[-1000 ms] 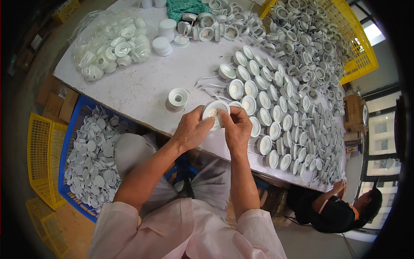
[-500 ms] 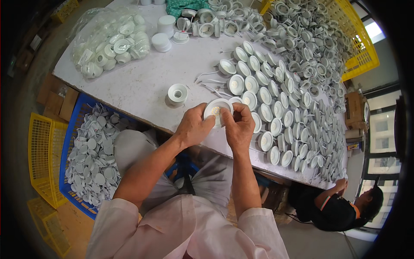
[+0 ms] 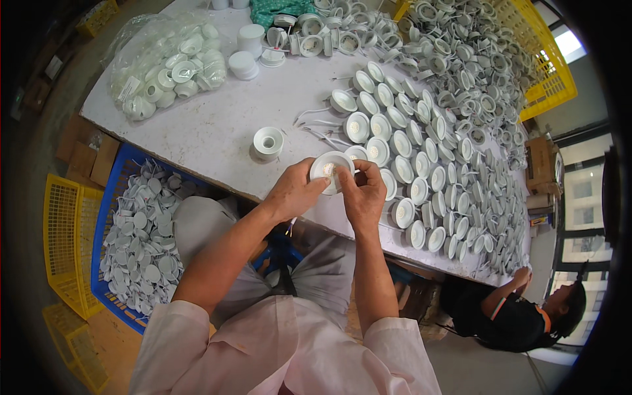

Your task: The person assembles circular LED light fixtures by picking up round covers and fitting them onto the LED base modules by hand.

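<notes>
A round white LED downlight [image 3: 332, 158] is held between my two hands just above the table's near edge, its face with the small yellowish LEDs turned up. My left hand [image 3: 294, 189] is closed on its left rim, thumb over the LED face. On the other side my right hand [image 3: 364, 196] grips it too, thumb pressing near the middle. Below my left hand a thin wire end [image 3: 290, 228] shows. A white stepped ring-shaped cup [image 3: 268, 143] stands on the table left of my hands. Rows of similar downlights [image 3: 403, 143] lie tilted to the right, wires trailing.
A clear bag of white cups [image 3: 172, 78] and stacked white discs [image 3: 244, 66] are at the far left. Grey ring housings [image 3: 461, 72] pile up near a yellow crate [image 3: 556, 85]. A blue basket [image 3: 100, 263] holds white discs. Another person [image 3: 510, 316] sits at right.
My hands keep almost the same hold on the downlight, with only a slight shift. A wire end now shows below my left hand. The whole view has shifted slightly.
</notes>
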`<state>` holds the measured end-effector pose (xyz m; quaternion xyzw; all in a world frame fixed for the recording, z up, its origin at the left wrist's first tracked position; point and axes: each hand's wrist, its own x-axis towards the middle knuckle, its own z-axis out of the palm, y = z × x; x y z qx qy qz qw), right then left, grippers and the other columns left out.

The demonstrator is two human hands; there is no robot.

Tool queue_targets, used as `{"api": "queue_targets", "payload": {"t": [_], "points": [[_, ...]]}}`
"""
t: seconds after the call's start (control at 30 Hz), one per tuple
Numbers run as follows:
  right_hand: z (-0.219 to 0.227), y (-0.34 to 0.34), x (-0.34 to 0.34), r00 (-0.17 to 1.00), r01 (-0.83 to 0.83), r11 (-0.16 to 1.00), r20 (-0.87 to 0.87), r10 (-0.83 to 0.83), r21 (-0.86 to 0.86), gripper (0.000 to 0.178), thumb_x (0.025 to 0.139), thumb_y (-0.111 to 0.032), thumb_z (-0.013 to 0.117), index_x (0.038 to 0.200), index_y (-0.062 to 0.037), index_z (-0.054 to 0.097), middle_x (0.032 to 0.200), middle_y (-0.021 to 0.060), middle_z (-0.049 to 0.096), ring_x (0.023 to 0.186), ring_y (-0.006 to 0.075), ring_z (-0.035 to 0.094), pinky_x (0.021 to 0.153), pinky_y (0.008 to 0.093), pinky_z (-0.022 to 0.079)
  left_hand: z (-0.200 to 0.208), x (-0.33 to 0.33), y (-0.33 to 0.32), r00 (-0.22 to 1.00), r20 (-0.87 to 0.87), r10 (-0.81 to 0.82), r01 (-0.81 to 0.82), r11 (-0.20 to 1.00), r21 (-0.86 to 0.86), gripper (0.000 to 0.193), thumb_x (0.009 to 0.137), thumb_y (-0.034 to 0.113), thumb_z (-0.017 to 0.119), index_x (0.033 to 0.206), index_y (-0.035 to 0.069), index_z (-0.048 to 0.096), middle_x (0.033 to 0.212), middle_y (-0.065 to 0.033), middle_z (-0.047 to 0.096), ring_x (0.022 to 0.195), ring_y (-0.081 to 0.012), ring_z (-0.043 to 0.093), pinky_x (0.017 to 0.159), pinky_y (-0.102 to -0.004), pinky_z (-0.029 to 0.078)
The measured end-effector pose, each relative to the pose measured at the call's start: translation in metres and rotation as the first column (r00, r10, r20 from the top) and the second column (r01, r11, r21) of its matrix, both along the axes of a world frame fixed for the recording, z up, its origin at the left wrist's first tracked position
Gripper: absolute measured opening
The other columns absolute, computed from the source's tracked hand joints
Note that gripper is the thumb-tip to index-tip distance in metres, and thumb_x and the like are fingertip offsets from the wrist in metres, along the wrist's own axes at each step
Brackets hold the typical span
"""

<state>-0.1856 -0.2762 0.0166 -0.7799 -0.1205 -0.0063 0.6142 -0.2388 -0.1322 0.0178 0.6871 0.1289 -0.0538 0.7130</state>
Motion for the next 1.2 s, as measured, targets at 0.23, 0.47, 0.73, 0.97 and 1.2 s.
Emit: {"api": "queue_targets", "payload": {"t": [0.23, 0.47, 0.73, 0.97, 1.2], "points": [[0.01, -0.021, 0.003, 0.993, -0.017, 1.0, -0.121, 0.015, -0.009, 0.042, 0.074, -0.005, 0.074, 0.112, -0.0017, 0.058, 0.103, 0.0077, 0.06, 0.076, 0.0111, 0.057, 0.064, 0.0239, 0.048, 0.002, 0.002, -0.002, 1.0, -0.005, 0.02, -0.02, 0.995, -0.1, 0.032, 0.085, 0.017, 0.059, 0.11, -0.002, 0.057, 0.089, -0.0096, 0.062, 0.073, -0.0122, 0.057, 0.064, -0.0291, 0.048], [0.021, -0.034, -0.004, 0.778, -0.168, 0.874, 0.483, 0.401, -0.456, 0.072, 0.062, -0.012, 0.08, 0.127, -0.006, 0.049, 0.125, 0.0152, 0.048, 0.11, 0.0338, 0.05, 0.089, 0.0419, 0.045, 0.012, -0.005, -0.007, 0.987, -0.039, -0.155, 0.154, 0.988, -0.027, 0.026, 0.086, 0.014, 0.058, 0.106, -0.003, 0.057, 0.075, -0.0024, 0.058, 0.056, -0.0061, 0.051, 0.048, -0.0227, 0.04], [0.023, -0.093, -0.004, 0.846, -0.127, 0.867, 0.404, 0.349, -0.482, 0.069, 0.064, -0.022, 0.079, 0.125, -0.0061, 0.052, 0.124, 0.0143, 0.05, 0.102, 0.0327, 0.054, 0.087, 0.0406, 0.045, 0.012, 0.002, -0.038, 0.923, -0.071, -0.379, 0.344, 0.892, -0.292, 0.034, 0.092, 0.013, 0.058, 0.119, -0.006, 0.049, 0.101, -0.0141, 0.064, 0.07, -0.015, 0.065, 0.046, -0.0183, 0.042], [0.021, -0.195, 0.05, 0.898, 0.247, 0.931, 0.424, -0.116, -0.268, 0.051, 0.066, -0.01, 0.078, 0.113, -0.0047, 0.059, 0.115, 0.0119, 0.061, 0.103, 0.0251, 0.059, 0.085, 0.0342, 0.048, 0.005, 0.006, -0.036, 0.912, -0.014, -0.41, 0.366, 0.828, -0.425, 0.036, 0.094, 0.014, 0.055, 0.122, -0.007, 0.046, 0.116, -0.023, 0.06, 0.083, -0.0228, 0.068, 0.047, -0.0177, 0.045], [0.024, -0.277, 0.155, 0.867, 0.492, 0.732, 0.346, -0.359, -0.472, 0.052, 0.071, -0.029, 0.075, 0.116, -0.0055, 0.06, 0.116, 0.0161, 0.06, 0.104, 0.0288, 0.058, 0.086, 0.0364, 0.046, -0.004, 0.017, -0.046, 0.908, 0.039, -0.416, 0.411, 0.871, -0.268, 0.036, 0.092, 0.013, 0.057, 0.121, -0.006, 0.047, 0.119, -0.0225, 0.059, 0.09, -0.023, 0.067, 0.053, -0.019, 0.046]]}}
